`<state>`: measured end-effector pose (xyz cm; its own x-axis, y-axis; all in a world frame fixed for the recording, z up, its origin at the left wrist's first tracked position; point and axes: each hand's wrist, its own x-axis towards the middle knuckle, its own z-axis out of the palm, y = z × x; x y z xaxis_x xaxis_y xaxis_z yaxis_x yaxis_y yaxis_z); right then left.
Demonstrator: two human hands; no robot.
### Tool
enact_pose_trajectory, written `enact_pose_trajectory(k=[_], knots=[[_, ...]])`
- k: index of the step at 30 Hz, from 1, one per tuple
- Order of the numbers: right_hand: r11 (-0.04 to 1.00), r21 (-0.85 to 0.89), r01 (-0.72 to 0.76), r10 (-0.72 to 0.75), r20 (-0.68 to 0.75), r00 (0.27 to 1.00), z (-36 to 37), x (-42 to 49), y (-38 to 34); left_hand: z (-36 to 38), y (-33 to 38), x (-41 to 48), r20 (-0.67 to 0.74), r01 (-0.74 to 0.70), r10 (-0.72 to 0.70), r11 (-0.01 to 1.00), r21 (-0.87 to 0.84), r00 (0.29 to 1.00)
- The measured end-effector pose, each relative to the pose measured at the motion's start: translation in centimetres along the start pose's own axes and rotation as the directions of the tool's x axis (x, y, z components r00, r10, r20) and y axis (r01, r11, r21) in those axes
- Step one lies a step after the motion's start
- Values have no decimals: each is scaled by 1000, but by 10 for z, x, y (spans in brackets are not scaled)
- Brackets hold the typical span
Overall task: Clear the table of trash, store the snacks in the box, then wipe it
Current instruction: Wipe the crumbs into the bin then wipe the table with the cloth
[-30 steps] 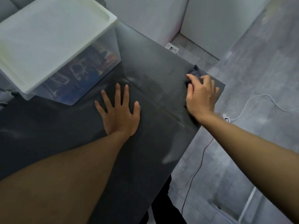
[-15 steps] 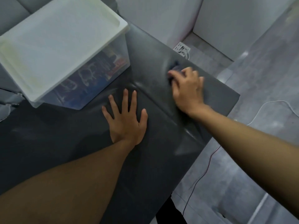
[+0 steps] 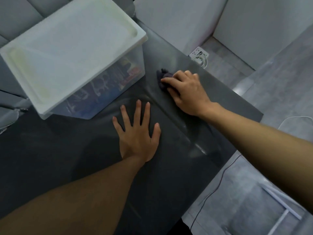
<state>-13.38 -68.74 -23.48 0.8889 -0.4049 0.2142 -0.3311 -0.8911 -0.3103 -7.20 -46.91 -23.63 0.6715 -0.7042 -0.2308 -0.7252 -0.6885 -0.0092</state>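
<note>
View from above onto a dark grey, matt surface (image 3: 50,158) with faint glossy creases. The person's left hand (image 3: 138,134) lies flat on it near the centre of the view, palm down, fingers straight and spread wide, holding nothing. The right hand (image 3: 187,92) is at about one o'clock from the left hand, near it but not touching. Its fingers bend down over a small, crumpled, dark purple-grey cloth (image 3: 163,76) and press it onto the surface. The cloth sits under the fingertips and sticks out beyond them toward ten o'clock; the hand hides the rest of it. At ten o'clock of the view a large clear plastic box (image 3: 118,78) stands on the surface, with a flat white lid (image 3: 71,48) closed on top. Its near corner is just beside the left hand's fingertips without touching them. Through the clear wall, blurred snack packets (image 3: 101,89) show in blue, red and dark tones. The cloth lies at about three o'clock from the box, close to its right wall but apart from it. Past the surface's far edge, at one o'clock, a white power strip (image 3: 199,54) lies on the grey floor (image 3: 245,175). A white cable (image 3: 288,118) curls at three o'clock, and a thin dark cord (image 3: 211,192) crosses the floor at five o'clock.
</note>
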Motion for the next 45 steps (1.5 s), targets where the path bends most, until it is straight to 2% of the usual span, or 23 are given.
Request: enact_pose_trajectory(k=[1, 2, 5, 6, 7, 9, 11, 13, 15, 16, 17, 19, 21, 23, 26, 27, 31, 32, 37, 39, 42, 43, 45], knots=[[999, -27, 33, -33, 8, 999, -2, 6, 8, 0, 0, 0, 9, -1, 1, 1000, 3, 1000], [999, -49, -20, 19, -23, 1000, -1, 15, 17, -1, 0, 0, 16, -2, 2, 1000, 4, 1000], [920, 10, -391, 389, -126, 912, 1, 44, 30, -1, -1, 1, 14, -10, 10, 1000, -8, 1000], [915, 34, -402, 403, -124, 907, 3, 50, 27, -1, -1, 1, 11, -13, 13, 1000, -11, 1000], [946, 44, -321, 324, -112, 939, 5, 52, 22, -2, -1, 1, 9, -16, 16, 1000, -8, 1000], [999, 53, -9, 13, -67, 998, 8, 51, 18, -2, -1, 1, 8, -26, 26, 1000, 2, 1000], [983, 54, 178, -177, -10, 984, 9, 56, 30, -2, -1, 1, 6, -38, 38, 999, 1, 999], [997, 32, 73, -72, -39, 997, 10, 75, 43, -3, -2, 1, 7, -45, 45, 999, -5, 999], [978, 62, -201, 207, -120, 971, 10, 97, 48, -2, -2, 1, 13, -42, 43, 999, -8, 999], [958, 85, -274, 283, -124, 951, 12, 105, 46, -2, -2, 2, 19, -40, 40, 999, -8, 999], [962, 107, -252, 263, -109, 959, 15, 110, 41, -3, -2, 2, 24, -36, 36, 999, -6, 999], [990, 140, -20, 27, -45, 999, 20, 113, 31, -4, -2, 3, 38, -32, 31, 1000, 2, 999], [976, 161, 147, -156, 43, 987, 19, 117, 32, -4, -2, 3, 47, -31, 31, 999, 10, 998], [990, 101, 98, -106, 75, 992, 16, 130, 36, -4, -3, 3, 53, -32, 31, 999, 9, 998], [978, 66, -198, 199, 2, 980, 19, 149, 27, -3, -3, 3, 58, -31, 30, 1000, 0, 998], [973, 84, -215, 216, -7, 976, 22, 152, 19, -4, -3, 3, 56, -31, 31, 1000, -2, 998], [980, 160, 115, -131, 92, 987, 28, 146, 12, -4, -3, 3, 55, -34, 34, 999, -11, 998], [978, 158, 138, -157, 110, 982, 25, 147, 18, -4, -3, 3, 58, -33, 33, 999, -7, 998], [969, 151, -197, 201, -13, 980, 19, 138, 22, -4, -3, 3, 60, -35, 34, 999, 1, 998], [976, 179, -121, 131, -50, 990, 21, 114, 6, -3, -3, 3, 55, -35, 34, 999, 8, 998], [981, 177, 78, -74, -28, 997, 18, 71, 5, -1, -4, 2, 46, -36, 35, 999, 12, 998], [984, 150, 97, -95, -25, 995, 15, 64, 12, -1, -4, 2, 43, -39, 38, 999, 12, 998], [992, 125, -1, 10, -68, 998, 7, 57, 25, 0, -4, 1, 39, -42, 41, 999, 14, 998]])
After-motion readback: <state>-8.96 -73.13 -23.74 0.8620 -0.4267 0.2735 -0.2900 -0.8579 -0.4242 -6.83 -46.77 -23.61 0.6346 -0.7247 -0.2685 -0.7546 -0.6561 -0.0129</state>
